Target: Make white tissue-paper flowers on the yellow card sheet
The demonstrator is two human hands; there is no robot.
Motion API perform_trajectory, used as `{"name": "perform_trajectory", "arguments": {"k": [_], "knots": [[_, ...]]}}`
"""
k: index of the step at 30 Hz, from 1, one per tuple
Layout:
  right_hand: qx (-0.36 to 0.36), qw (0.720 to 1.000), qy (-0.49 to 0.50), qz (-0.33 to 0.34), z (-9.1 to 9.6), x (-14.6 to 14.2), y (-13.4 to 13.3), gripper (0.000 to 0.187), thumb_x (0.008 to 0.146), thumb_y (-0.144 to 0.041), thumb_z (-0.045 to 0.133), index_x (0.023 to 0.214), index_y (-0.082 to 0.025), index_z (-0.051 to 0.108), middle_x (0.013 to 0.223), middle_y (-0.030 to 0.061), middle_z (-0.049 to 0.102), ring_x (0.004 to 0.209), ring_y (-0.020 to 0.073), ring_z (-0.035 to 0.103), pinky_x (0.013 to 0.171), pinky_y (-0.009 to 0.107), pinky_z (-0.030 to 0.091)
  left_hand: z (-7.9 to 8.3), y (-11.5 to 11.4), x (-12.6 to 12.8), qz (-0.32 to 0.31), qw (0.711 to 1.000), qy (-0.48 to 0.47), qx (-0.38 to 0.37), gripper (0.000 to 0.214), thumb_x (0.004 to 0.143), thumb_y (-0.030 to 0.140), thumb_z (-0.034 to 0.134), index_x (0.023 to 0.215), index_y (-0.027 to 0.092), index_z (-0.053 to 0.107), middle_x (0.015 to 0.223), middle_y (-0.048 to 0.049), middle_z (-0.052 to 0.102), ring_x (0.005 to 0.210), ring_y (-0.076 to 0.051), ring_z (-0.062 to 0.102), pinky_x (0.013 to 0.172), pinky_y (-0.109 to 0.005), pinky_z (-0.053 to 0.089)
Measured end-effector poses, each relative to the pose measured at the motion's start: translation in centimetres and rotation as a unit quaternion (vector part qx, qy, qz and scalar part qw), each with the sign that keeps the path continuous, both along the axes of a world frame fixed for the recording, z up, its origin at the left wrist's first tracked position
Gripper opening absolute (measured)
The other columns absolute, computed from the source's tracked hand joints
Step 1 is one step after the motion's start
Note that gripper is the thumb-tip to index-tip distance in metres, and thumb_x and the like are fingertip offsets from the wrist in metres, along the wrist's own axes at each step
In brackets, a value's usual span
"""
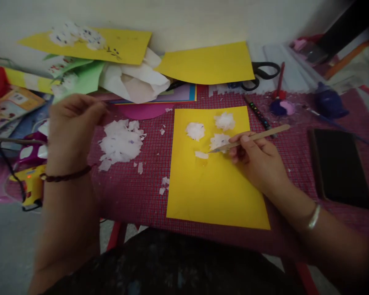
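A yellow sheet lies on the red checked table in front of me. Three white tissue tufts sit near its top, and a small white scrap lies just below them. My right hand grips a wooden stick like a pen, its tip touching the sheet beside that scrap. My left hand is raised over the table's left side with the fingertips pinched together, close to a heap of torn white tissue bits. What the pinch holds is hidden.
Black scissors, a beaded pen, a purple glue pot and a dark phone lie to the right. More yellow sheets, green paper and crumpled white tissue pile at the back. A yellow glue gun sits at left.
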State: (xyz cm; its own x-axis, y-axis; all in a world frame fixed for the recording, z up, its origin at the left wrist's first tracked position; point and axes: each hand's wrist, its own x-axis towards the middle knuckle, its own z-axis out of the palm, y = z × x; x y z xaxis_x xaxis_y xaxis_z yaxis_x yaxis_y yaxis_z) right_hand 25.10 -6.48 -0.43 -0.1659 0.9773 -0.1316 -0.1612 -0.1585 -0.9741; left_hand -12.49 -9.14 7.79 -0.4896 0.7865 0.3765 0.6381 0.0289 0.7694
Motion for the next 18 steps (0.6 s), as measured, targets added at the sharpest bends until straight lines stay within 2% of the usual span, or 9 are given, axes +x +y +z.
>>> {"name": "perform_trajectory", "arguments": {"k": [3,5,7,8,10,12,13,16,18], "knots": [[-0.012,1.000,0.004,-0.003,0.1,-0.1,-0.1,0.023,0.102,-0.023,0.060,0.083,-0.021,0.073,0.068,0.0022,0.063,0.057,0.0133,0.056,0.059,0.034,0.039,-1.6,-1.7,-0.9,-0.089,0.981,0.063,-0.161,0.018,0.078,0.034,0.076,0.085,0.018,0.078,0.077,-0.0037,0.075,0.068,-0.015,0.057,0.063,-0.027,0.044],[-0.017,1.000,0.009,-0.008,0.2,-0.3,-0.1,0.025,0.103,-0.021,0.058,0.083,-0.020,0.072,0.067,0.0022,0.062,0.057,0.0129,0.055,0.059,0.034,0.039,-3.1,-2.3,-1.2,-0.156,0.959,0.113,-0.208,0.027,0.075,0.039,0.079,0.094,0.020,0.081,0.093,-0.0076,0.081,0.082,-0.021,0.065,0.075,-0.033,0.050],[-0.017,1.000,0.010,-0.015,0.3,-0.4,-0.2,0.026,0.104,-0.020,0.057,0.082,-0.020,0.072,0.066,0.0019,0.062,0.056,0.0126,0.055,0.059,0.033,0.039,-4.3,-2.5,-1.4,-0.195,0.942,0.159,-0.221,0.032,0.069,0.038,0.083,0.097,0.023,0.082,0.101,-0.0075,0.082,0.093,-0.026,0.068,0.085,-0.037,0.051],[-0.015,1.000,0.007,-0.018,0.3,-0.5,-0.2,0.026,0.104,-0.020,0.058,0.082,-0.020,0.071,0.066,0.0017,0.062,0.056,0.0125,0.055,0.058,0.033,0.039,-4.6,-2.6,-1.5,-0.192,0.941,0.174,-0.220,0.030,0.068,0.035,0.084,0.095,0.024,0.082,0.099,-0.0061,0.082,0.092,-0.025,0.068,0.086,-0.036,0.051],[-0.010,1.000,0.002,-0.020,0.3,-0.5,-0.2,0.024,0.103,-0.022,0.060,0.082,-0.020,0.071,0.065,0.0015,0.062,0.055,0.0125,0.055,0.057,0.032,0.039,-4.7,-2.5,-1.7,-0.130,0.953,0.187,-0.197,0.017,0.072,0.030,0.081,0.088,0.024,0.080,0.086,-0.0029,0.079,0.077,-0.021,0.063,0.079,-0.033,0.049],[-0.005,1.000,0.004,-0.016,0.2,-0.5,-0.1,0.022,0.102,-0.023,0.062,0.081,-0.021,0.071,0.065,0.0016,0.062,0.055,0.0127,0.055,0.056,0.032,0.039,-4.1,-2.3,-2.1,-0.054,0.968,0.188,-0.160,0.007,0.078,0.028,0.077,0.083,0.022,0.079,0.079,-0.0015,0.077,0.066,-0.017,0.055,0.072,-0.031,0.045],[-0.001,1.000,0.006,-0.015,0.2,-0.5,-0.1,0.022,0.101,-0.023,0.063,0.081,-0.021,0.072,0.065,0.0018,0.063,0.055,0.0128,0.055,0.055,0.032,0.038,-3.7,-2.2,-2.5,-0.040,0.970,0.188,-0.151,0.008,0.079,0.028,0.079,0.082,0.022,0.079,0.079,-0.0014,0.077,0.064,-0.016,0.053,0.071,-0.030,0.043],[0.001,1.000,0.011,-0.013,0.1,-0.4,-0.1,0.024,0.102,-0.023,0.061,0.082,-0.020,0.073,0.066,0.0025,0.064,0.055,0.0127,0.056,0.055,0.032,0.038,-2.8,-1.2,-3.4,-0.086,0.962,0.172,-0.195,0.017,0.074,0.033,0.088,0.085,0.021,0.082,0.080,-0.0011,0.079,0.065,-0.016,0.052,0.069,-0.029,0.041],[-0.009,1.000,0.012,-0.011,0.0,-0.4,-0.1,0.027,0.103,-0.020,0.058,0.082,-0.020,0.074,0.065,0.0029,0.064,0.054,0.0124,0.055,0.055,0.032,0.039,-2.8,-0.1,-3.7,-0.097,0.954,0.167,-0.228,0.020,0.072,0.034,0.091,0.083,0.020,0.082,0.075,-0.0006,0.077,0.065,-0.016,0.052,0.068,-0.030,0.040]]}}
